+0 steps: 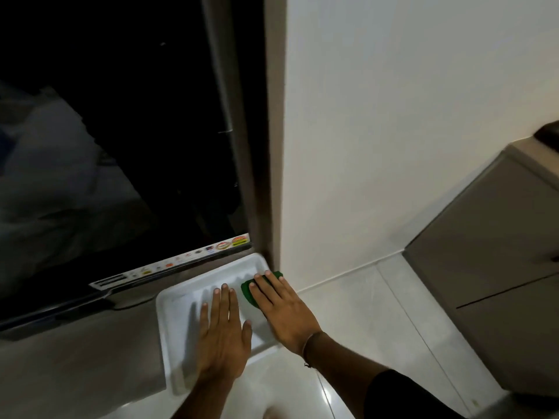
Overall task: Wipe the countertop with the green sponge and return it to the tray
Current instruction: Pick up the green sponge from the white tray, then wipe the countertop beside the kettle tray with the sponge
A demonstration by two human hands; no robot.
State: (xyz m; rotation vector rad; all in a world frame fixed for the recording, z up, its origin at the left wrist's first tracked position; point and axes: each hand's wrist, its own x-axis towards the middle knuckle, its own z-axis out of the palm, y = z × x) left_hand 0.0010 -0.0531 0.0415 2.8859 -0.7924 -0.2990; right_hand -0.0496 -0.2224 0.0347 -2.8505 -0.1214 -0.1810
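A white ridged tray lies at the right end of the brown countertop, partly overhanging its edge. The green sponge rests in the tray's far right corner. My right hand lies flat on top of the sponge, its fingers spread over it and covering most of it. Beside it, my left hand is stretched out flat over the middle of the tray, fingers apart and holding nothing.
A large dark screen with a sticker strip stands at the back of the countertop. A brown pillar and white wall rise to the right. Below lie a pale tiled floor and a grey cabinet.
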